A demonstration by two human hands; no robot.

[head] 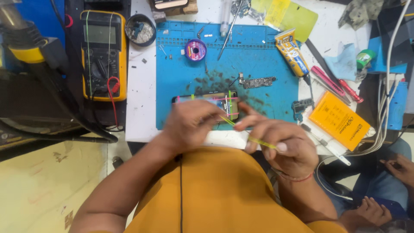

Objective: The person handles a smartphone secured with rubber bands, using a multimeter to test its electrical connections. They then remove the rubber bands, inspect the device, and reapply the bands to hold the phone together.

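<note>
Hands met over the near edge of the blue mat (258, 77) on the bench. The phone (207, 103), wrapped in rubber bands, lay with its long axis running left to right, just beyond the knuckles and partly hidden by them. The left hand (192, 125), the nearer one, rested against it, fingers curled but blurred. The right hand (280, 144) pinched a stretched yellow-green rubber band (250, 136) that ran slantwise back toward the phone.
</note>
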